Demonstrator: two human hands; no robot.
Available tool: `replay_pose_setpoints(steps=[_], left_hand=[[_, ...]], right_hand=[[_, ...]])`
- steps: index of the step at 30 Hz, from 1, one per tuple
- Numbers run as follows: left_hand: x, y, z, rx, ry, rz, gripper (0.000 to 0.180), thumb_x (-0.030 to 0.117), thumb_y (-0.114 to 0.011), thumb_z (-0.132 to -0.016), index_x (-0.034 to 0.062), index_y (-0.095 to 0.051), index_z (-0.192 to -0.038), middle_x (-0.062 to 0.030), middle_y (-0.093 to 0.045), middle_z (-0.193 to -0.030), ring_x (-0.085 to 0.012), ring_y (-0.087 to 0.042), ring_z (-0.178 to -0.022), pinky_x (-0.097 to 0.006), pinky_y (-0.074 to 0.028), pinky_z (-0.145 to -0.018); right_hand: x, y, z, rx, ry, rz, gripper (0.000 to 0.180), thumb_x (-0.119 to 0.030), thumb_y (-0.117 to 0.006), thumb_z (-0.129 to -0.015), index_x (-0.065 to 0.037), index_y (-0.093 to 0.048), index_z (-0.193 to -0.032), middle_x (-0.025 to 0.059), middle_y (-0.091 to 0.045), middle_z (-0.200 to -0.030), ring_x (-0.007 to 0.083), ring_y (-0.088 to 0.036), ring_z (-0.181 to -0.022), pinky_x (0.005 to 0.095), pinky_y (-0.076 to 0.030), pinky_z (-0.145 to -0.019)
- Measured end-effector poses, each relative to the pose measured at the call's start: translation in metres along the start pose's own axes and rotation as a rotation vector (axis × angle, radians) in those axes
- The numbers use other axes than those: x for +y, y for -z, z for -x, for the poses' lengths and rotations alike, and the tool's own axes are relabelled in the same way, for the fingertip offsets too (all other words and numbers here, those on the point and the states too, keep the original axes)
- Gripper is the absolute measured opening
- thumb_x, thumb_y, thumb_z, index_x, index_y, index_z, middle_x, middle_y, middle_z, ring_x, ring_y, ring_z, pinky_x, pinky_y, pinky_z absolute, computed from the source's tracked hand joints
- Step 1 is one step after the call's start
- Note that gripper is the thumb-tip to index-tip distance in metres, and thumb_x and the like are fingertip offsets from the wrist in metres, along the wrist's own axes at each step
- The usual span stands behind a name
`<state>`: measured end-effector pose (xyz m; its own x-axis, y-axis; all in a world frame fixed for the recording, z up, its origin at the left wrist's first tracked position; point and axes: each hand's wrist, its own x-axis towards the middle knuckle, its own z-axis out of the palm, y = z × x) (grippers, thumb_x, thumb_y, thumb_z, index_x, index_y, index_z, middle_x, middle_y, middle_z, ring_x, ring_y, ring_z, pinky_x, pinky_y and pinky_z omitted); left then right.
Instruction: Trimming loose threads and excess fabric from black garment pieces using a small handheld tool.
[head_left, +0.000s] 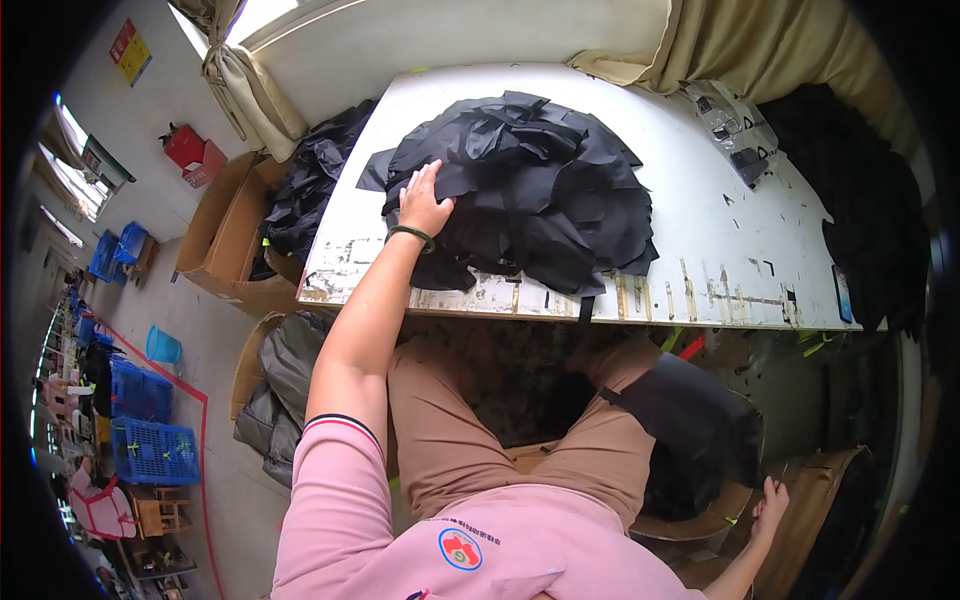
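A heaped pile of black fabric pieces (530, 190) lies on the white table in front of me. My left hand (425, 203) rests on the left side of this pile with its fingers stretched out. Low on the right, my right hand (768, 508) is closed at the edge of a black fabric piece (690, 415). That piece spreads over my right thigh and above an open cardboard box (755, 500) with dark material in it. The right fingertips are small in view and partly hidden.
The white table (700, 240) has a worn front edge. A clear plastic bag (735, 130) and black cloth (850, 190) lie on its right side. Cardboard boxes (225, 235) with dark fabric stand at the left. Farther off are blue crates (155, 450) and a blue bin (163, 345).
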<state>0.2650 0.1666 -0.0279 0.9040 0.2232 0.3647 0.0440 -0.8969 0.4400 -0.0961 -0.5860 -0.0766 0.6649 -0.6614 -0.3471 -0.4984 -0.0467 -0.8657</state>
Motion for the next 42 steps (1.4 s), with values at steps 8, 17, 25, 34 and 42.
replay_pose_setpoints(steps=[8,17,25,34,42], left_hand=[[0.063,-0.009,-0.036,0.001,-0.174,-0.202,0.039,0.023,-0.070,-0.077,0.0137,-0.063,-0.114,-0.0132,-0.049,-0.136,-0.0319,-0.040,-0.131,-0.052,-0.027,-0.109],[0.155,0.041,0.084,0.022,-0.462,0.617,0.011,0.005,-0.067,-0.079,-0.0025,-0.061,-0.085,-0.0136,-0.062,-0.091,-0.0304,-0.061,-0.082,-0.034,-0.048,-0.072],[0.174,0.046,0.244,-0.285,-0.090,1.359,0.006,-0.002,-0.060,-0.085,-0.0023,-0.060,-0.091,-0.0138,-0.051,-0.123,-0.0138,-0.056,-0.096,-0.025,-0.045,-0.078],[0.188,0.110,0.267,-0.290,-0.384,1.459,0.020,0.017,-0.066,-0.087,0.0038,-0.060,-0.102,-0.0102,-0.047,-0.118,-0.0205,-0.049,-0.106,-0.032,-0.038,-0.094],[0.192,0.127,0.243,-0.662,-0.702,1.256,0.065,0.033,-0.080,-0.073,0.0053,-0.052,-0.124,-0.0105,-0.059,-0.119,-0.0265,-0.056,-0.112,-0.047,-0.032,-0.106]], right_hand=[[0.137,0.053,0.019,0.015,0.026,1.077,0.029,-0.012,-0.076,-0.071,0.006,-0.062,-0.088,0.0239,-0.065,-0.083,0.0374,-0.064,-0.081,0.0436,-0.047,-0.076],[-0.083,-0.142,0.030,-0.247,0.406,0.378,0.018,-0.017,-0.052,-0.097,-0.003,-0.062,-0.092,0.0011,-0.056,-0.069,0.0054,-0.047,-0.056,0.0221,-0.037,-0.049],[-0.193,-0.330,0.164,-0.890,1.006,-0.050,0.051,-0.021,-0.081,-0.073,-0.004,-0.059,-0.115,0.0070,-0.065,-0.111,0.0111,-0.059,-0.078,0.0205,-0.044,-0.062],[-0.185,-0.310,0.201,-0.895,1.139,-0.405,0.022,-0.022,-0.058,-0.092,-0.001,-0.054,-0.085,0.0093,-0.056,-0.079,0.0203,-0.054,-0.074,0.0317,-0.044,-0.070],[-0.262,-0.315,0.117,-2.088,1.228,-0.485,0.015,-0.015,-0.057,-0.091,-0.002,-0.057,-0.083,0.0140,-0.058,-0.072,0.0217,-0.054,-0.052,0.0329,-0.044,-0.050]])
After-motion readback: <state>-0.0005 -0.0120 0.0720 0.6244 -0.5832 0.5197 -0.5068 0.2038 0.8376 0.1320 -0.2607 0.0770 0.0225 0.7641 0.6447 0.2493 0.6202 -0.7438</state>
